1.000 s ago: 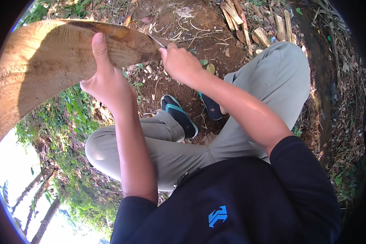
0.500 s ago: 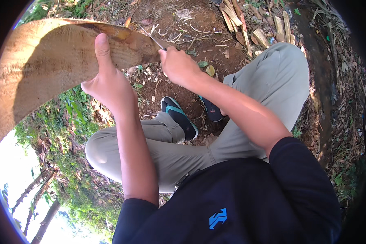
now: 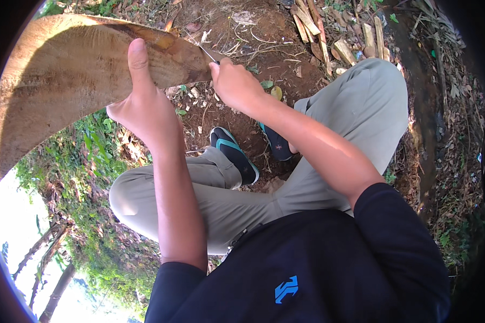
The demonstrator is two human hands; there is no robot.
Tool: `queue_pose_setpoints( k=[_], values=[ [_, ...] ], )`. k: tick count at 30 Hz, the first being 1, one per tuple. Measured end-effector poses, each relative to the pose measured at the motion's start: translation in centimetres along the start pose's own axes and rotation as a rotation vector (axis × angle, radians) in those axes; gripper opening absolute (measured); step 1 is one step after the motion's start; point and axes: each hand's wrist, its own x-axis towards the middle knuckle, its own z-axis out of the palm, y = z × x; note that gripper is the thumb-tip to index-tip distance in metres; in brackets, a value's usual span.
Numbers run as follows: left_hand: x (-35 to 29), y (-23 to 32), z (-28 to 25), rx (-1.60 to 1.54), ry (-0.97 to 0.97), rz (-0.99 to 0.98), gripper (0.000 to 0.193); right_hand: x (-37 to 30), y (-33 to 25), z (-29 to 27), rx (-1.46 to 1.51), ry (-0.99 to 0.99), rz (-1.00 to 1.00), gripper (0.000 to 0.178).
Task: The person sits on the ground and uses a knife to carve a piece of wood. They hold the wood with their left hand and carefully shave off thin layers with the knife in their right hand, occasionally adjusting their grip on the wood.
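Past the round rim at nine o'clock, the long tan wooden plank (image 3: 81, 72) is cut off; it hides most fingers of the bare left hand (image 3: 145, 116). The bare right hand (image 3: 236, 85) covers most of the thin metal blade (image 3: 206, 53)'s dark handle.

Consists of a broad, tan wooden plank (image 3: 75, 75), spanning the upper left and narrowing toward the right end. Shows visible grain, a dark brown patch along the far edge, and shadow across most of the face. Includes a slim metal blade (image 3: 207, 54), slanting at the narrow end, tip up-left; possibly in contact with the wood.
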Motion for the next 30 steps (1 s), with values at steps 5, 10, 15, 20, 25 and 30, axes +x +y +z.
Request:
queue_pose_setpoints(
  k=[5,10,15,20,25,30],
  values=[
    [0.8,-0.2,-0.5,-0.038,-0.038,0.056,0.039,1.9,0.1,-2.1,0.597,-0.438,0.297,0.042],
    [1.3,0.0,-0.6,-0.057,-0.024,0.062,0.038,1.5,-0.7,-2.6,0.807,-0.519,0.446,0.042],
    [1.1,-0.2,-1.2,-0.003,-0.049,-0.016,0.047,-1.3,-3.3,-2.3,0.067,-0.054,-0.025,0.051],
    [1.2,-0.4,-1.0,-0.046,-0.065,0.038,0.045,-0.6,-1.5,-1.6,-0.049,-0.068,0.039,0.052],
    [1.0,0.0,-0.8,-0.06,-0.036,0.005,0.042,0.7,0.3,-0.6,-0.067,-0.062,0.035,0.053],
    [0.9,-0.1,-0.8,-0.081,-0.057,0.044,0.037,1.2,-1.2,-2.0,0.296,-0.343,0.293,0.058]
  ],
)
